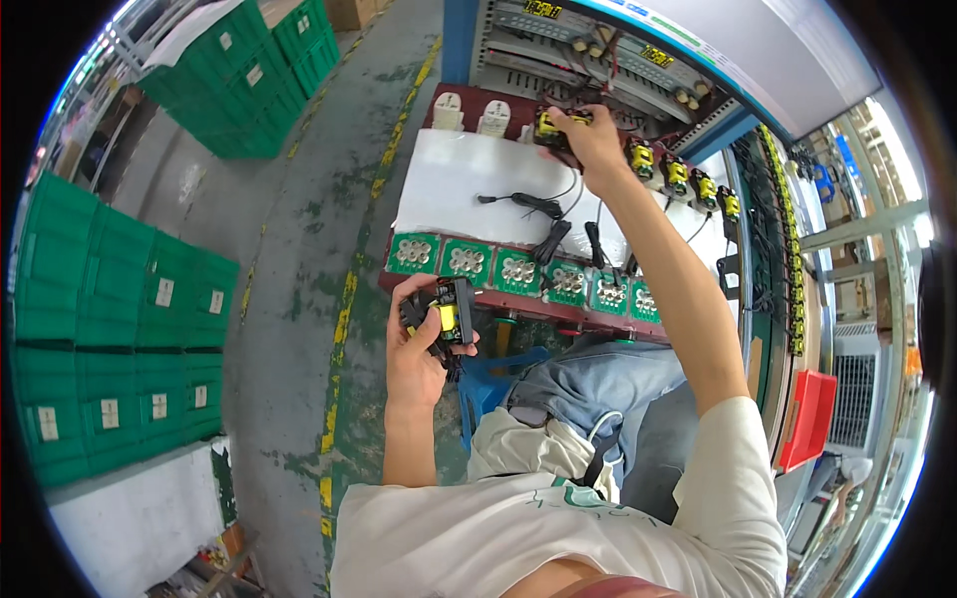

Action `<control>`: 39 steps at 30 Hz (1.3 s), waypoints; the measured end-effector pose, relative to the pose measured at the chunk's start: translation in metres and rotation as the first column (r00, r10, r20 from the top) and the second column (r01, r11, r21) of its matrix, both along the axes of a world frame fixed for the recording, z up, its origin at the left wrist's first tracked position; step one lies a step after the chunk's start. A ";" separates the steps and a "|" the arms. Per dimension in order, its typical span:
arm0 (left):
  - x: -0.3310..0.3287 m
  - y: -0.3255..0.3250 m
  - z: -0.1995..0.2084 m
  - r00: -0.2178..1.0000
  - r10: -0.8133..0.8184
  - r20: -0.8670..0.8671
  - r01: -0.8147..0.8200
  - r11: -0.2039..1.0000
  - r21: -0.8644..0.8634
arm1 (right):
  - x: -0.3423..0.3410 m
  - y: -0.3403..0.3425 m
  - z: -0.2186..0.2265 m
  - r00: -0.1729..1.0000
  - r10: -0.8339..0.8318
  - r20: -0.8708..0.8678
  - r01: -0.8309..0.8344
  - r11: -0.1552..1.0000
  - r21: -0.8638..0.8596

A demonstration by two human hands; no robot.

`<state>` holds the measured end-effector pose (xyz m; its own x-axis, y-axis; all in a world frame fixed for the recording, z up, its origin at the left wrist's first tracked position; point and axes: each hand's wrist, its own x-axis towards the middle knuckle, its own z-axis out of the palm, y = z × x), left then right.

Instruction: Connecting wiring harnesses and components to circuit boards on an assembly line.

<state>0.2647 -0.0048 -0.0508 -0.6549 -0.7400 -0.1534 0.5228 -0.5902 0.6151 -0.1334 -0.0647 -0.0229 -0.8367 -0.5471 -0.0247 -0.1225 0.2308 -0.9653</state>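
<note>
My left hand [411, 349] is closed around an open-cased power adapter [457, 314], whose black shell shows a yellow-wrapped part inside; its black cable is bunched in my palm. At the back of the test bench, my right hand [596, 142] grips another power adapter [547, 128] with yellow parts, over the row of sockets. Whether it is fully seated there is hidden by my fingers. Two white sockets [494, 117] left of it hold nothing. To its right, several similar adapters [676, 177] stand in the row, their cables trailing forward.
A white sheet [439, 184] covers the bench's middle, with coiled black cables [538, 205] on it. Green circuit boards [466, 261] with round metal contacts line the front edge. Green crates [120, 279] stack at left. A red bin [807, 422] sits at right; a rack of meters [598, 60] rises behind.
</note>
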 end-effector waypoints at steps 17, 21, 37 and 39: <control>-0.001 -0.016 0.028 0.993 0.042 0.113 -0.032 0.996 -0.088 | -0.001 0.020 0.062 0.811 0.447 -0.377 0.005 0.639 0.769; -0.016 -0.032 0.059 0.976 0.063 0.208 -0.021 0.980 -0.200 | -0.006 0.020 0.039 0.612 0.511 -0.604 0.230 0.616 0.754; -0.182 -0.211 0.069 0.864 0.070 0.499 0.185 0.877 -0.443 | 0.060 0.263 0.069 0.736 0.275 -0.619 -0.274 0.957 0.099; -0.188 -0.213 0.071 0.845 0.083 0.527 0.202 0.865 -0.459 | 0.067 0.310 0.063 0.787 0.389 -0.480 -0.346 0.921 0.179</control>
<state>0.0768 -0.2178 0.0204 -0.6270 -0.7705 -0.1153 0.0189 -0.1630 0.9864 -0.0662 0.2451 0.0405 -0.4817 -0.8298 0.2819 -0.6698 0.1413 -0.7290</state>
